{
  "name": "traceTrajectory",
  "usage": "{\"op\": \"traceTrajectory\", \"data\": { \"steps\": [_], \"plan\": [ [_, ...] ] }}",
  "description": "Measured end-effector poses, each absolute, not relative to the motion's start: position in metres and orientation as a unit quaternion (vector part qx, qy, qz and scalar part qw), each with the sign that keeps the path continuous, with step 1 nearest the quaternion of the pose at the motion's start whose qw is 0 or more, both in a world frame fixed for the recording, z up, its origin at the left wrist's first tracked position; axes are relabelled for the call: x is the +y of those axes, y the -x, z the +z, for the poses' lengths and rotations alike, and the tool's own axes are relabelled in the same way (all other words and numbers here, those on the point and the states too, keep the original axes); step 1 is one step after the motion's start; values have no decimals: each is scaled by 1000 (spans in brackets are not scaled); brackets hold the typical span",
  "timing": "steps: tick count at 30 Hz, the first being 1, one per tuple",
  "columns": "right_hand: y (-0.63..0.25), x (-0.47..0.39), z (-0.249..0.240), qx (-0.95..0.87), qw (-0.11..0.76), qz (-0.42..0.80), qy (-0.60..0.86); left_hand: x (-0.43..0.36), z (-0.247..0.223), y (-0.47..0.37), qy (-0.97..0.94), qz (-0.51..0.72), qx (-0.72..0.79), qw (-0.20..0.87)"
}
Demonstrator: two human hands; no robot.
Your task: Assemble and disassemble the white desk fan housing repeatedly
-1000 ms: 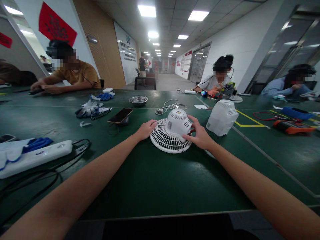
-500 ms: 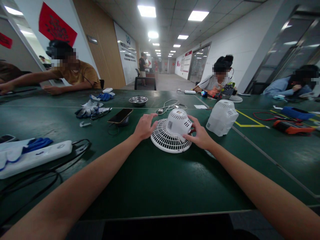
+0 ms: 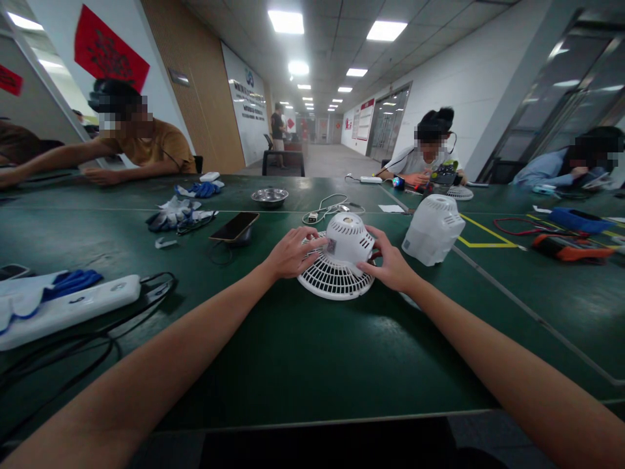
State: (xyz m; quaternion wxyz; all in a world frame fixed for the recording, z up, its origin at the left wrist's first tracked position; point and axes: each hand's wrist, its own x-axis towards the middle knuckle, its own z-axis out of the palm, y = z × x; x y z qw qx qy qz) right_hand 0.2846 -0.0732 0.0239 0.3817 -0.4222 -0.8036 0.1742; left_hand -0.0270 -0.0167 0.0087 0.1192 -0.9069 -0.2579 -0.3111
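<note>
A white round fan grille [image 3: 336,283] lies on the green table, with a rounded white motor housing [image 3: 347,240] on top of it. My right hand [image 3: 390,262] grips the right side of the housing, its fingers curled around the edge. My left hand [image 3: 294,253] is over the grille's left part, fingers spread, the fingertips at the housing's left side by a small printed label. A white cable [image 3: 327,210] with a plug lies just behind the grille. To the right stands a translucent white plastic cover [image 3: 433,231].
On the left are a phone [image 3: 236,226], gloves [image 3: 176,213], a white power strip [image 3: 97,303] and black cables. A metal bowl [image 3: 270,197] sits further back. An orange meter [image 3: 569,249] and blue pouch [image 3: 579,221] lie right. Several people sit across the table.
My left hand has moved right, from the grille's left edge over the grille to the housing. My right hand and the housing have hardly moved.
</note>
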Motion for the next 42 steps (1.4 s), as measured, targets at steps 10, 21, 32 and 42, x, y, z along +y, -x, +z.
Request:
{"op": "traceTrajectory", "data": {
  "steps": [10,21,32,42],
  "plan": [
    [-285,-73,24,-802,382,174,425,-23,16,26,911,-299,-246,144],
    [-286,-73,24,-802,384,170,425,-22,14,26,910,-295,-243,158],
    [-286,-70,21,-798,393,176,422,-19,13,27,901,-337,-173,211],
    [-285,-73,25,-798,388,171,429,-20,13,28,903,-332,-188,199]
  ]
}}
